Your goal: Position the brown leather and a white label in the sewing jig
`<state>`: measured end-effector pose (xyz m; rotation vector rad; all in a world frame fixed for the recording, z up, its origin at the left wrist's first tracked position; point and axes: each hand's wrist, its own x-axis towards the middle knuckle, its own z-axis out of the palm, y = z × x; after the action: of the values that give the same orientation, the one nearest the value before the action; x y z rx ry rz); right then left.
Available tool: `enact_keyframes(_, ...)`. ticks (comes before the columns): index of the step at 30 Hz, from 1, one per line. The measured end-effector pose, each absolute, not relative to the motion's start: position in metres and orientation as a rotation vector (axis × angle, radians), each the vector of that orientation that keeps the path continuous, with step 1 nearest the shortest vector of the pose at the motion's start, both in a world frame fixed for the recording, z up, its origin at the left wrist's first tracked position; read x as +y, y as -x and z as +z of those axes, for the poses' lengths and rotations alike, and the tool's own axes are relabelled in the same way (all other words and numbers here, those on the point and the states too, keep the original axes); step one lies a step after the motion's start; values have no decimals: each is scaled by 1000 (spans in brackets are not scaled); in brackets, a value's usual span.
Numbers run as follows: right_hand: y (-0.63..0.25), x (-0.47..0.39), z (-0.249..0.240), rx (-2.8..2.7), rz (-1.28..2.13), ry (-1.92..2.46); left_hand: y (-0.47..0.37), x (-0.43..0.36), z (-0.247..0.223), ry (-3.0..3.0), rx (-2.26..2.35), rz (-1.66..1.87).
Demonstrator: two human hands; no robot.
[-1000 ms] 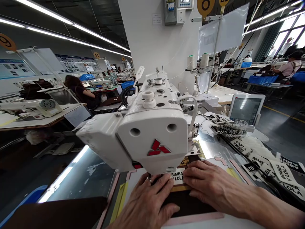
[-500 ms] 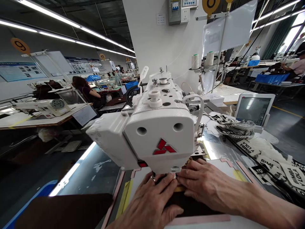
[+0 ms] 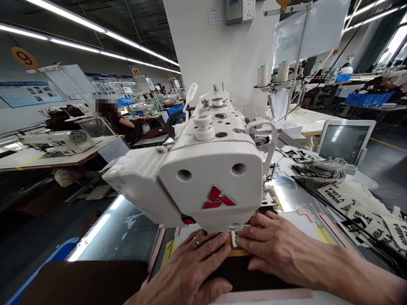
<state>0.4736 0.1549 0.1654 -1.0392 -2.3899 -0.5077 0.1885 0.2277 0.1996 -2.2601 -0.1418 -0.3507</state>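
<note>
Machine (image 3: 210,186) of glossy white painted metal; bench (image 3: 127,228) a polished, mirror-like metal sheet; dark matt cloth (image 3: 244,273) under the hands; labels (image 3: 333,195) woven fabric.

Shiny metal work table (image 3: 121,231) fills lower frame. On it: white sewing machine (image 3: 203,178) at centre, pink-edged template (image 3: 263,294) along bottom centre with dark fabric piece (image 3: 244,273) lying in it, yellow tape strip (image 3: 167,254) at the template's left edge. Scattered black-and-white labels (image 3: 359,212) at right, stacked labels (image 3: 318,169) and a small screen (image 3: 345,142) upper right.
</note>
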Motion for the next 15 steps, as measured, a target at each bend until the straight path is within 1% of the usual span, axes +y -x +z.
enact_keyframes(7, -474, 152, 164, -2405, -474, 1091, -183, 237, 188, 2364, -184, -541)
enact_keyframes(15, -473, 153, 162, -2430, -405, 1157, -176, 239, 183, 2417, -172, -600)
